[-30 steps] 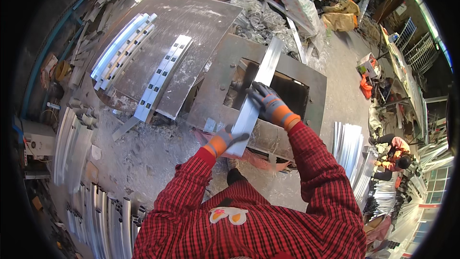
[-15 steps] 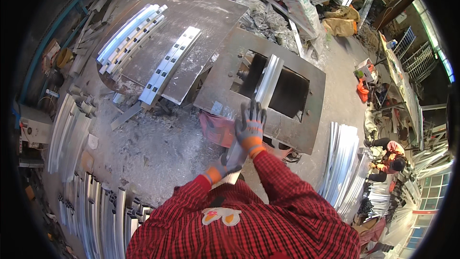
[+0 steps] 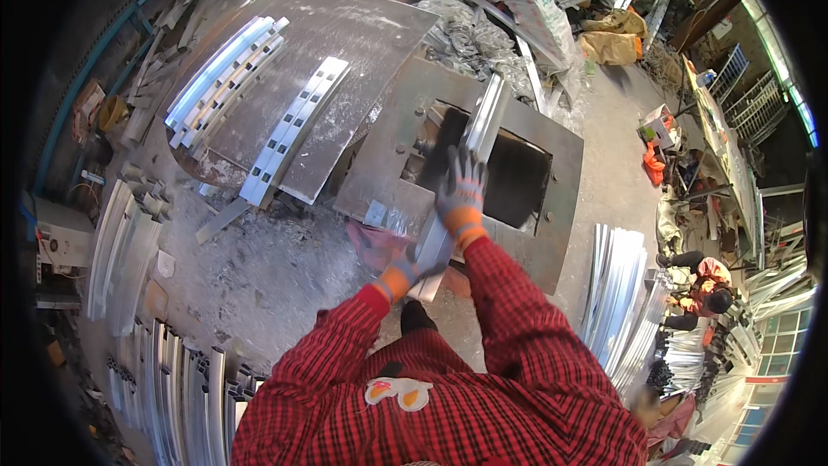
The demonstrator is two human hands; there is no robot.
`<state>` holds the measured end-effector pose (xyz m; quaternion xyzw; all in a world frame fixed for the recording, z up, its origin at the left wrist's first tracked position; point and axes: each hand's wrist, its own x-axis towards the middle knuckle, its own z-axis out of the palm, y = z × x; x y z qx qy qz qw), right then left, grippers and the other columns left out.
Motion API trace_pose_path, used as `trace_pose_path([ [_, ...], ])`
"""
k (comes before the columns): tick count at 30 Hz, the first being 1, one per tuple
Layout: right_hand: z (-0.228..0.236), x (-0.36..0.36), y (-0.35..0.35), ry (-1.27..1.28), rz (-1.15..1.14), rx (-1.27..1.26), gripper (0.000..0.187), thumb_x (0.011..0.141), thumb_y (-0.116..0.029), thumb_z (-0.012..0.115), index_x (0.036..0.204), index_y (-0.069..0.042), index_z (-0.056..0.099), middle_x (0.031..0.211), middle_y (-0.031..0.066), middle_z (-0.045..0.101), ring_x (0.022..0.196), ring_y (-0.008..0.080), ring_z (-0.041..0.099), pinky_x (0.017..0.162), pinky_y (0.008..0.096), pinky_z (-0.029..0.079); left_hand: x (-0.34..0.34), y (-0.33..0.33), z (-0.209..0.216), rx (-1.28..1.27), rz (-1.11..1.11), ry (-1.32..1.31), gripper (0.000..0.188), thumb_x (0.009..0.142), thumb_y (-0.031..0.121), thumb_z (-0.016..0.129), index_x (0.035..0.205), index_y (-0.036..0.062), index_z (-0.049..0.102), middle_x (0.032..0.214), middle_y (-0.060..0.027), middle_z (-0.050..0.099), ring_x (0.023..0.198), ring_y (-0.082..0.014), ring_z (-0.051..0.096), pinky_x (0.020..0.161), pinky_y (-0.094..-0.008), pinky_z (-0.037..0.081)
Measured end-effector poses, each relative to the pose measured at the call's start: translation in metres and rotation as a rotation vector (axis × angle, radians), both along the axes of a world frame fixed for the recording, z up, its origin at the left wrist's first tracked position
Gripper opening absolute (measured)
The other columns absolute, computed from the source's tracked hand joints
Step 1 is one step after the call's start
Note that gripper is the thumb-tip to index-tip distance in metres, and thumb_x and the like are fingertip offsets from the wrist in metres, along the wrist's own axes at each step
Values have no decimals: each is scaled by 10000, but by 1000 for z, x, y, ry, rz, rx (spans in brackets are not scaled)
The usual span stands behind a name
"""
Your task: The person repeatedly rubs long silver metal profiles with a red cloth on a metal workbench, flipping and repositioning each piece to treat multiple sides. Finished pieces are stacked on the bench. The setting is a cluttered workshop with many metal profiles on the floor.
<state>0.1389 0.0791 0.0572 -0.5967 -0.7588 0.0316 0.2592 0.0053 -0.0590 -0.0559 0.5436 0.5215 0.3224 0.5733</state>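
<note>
The right hand (image 3: 461, 192), in a grey glove with an orange cuff, lies palm down on a long silvery metal bar (image 3: 488, 116), its fingers stretched forward along it and a little apart rather than wrapped round it. The left hand (image 3: 405, 272), gloved alike and slightly blurred, is clamped on the same bar close to its near end, the thumb across the top; the fingers beneath are hidden. The bar points away from the person: its far part spans a dark rectangular opening (image 3: 517, 181) in a grey steel tabletop (image 3: 371, 177), and its near end juts past the front edge. Pink sheeting (image 3: 373, 242) hangs below that edge.

Just left of the tabletop is a large brown board (image 3: 362, 60) with a curved outer side. On it lie one bar with square holes (image 3: 295, 129) and, farther left, a row of similar bars (image 3: 226, 82) side by side. Farther out, bundled metal lengths (image 3: 614, 285) lie on the floor to the right, and more profiles (image 3: 181, 388) are grouped at lower left. Crumpled clear plastic (image 3: 466, 34) is heaped beyond the tabletop, near a tan sack (image 3: 612, 39). At far right, a co-worker (image 3: 711, 285) in orange and black sits low among more metal.
</note>
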Motion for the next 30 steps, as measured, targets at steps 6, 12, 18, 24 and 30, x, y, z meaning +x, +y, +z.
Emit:
trace_pose_path([
  [6,-3,27,69,-58,-141,-83,703,876,-288,588,1531,-154,370,1588,111,349,1477,331,283,1219,530,159,17,75,108,-228,-61,-16,901,737,593,811,1343,-15,535,1260,-212,629,1131,-333,626,976,-391,475],
  [12,3,-4,-29,-97,-101,-155,707,837,-303,660,1491,-152,438,1577,135,352,1474,413,258,1196,522,255,-5,-27,59,-259,-29,-101,809,780,469,825,1353,2,496,1208,-148,642,1100,-236,608,942,-359,491],
  [18,-25,-23,-154,-59,-44,-238,665,875,-316,561,1504,-137,442,1626,174,258,1513,450,123,1188,547,262,-32,-166,0,-365,7,-272,861,782,508,822,1382,1,468,1208,-99,660,1082,-236,641,940,-376,497],
  [24,-23,-33,-184,335,40,-104,628,791,-178,674,1393,-84,521,1511,214,390,1445,461,265,1199,537,233,-53,-185,-8,-243,-68,-161,741,827,525,775,1306,19,523,1135,-68,654,990,-158,630,850,-316,518],
  [30,-39,15,-91,965,146,-21,635,840,-184,689,1434,-80,491,1550,168,366,1436,314,351,1177,412,270,-30,-98,87,-736,-62,-546,634,894,536,704,1266,36,587,1095,-101,643,991,-251,641,873,-339,522],
])
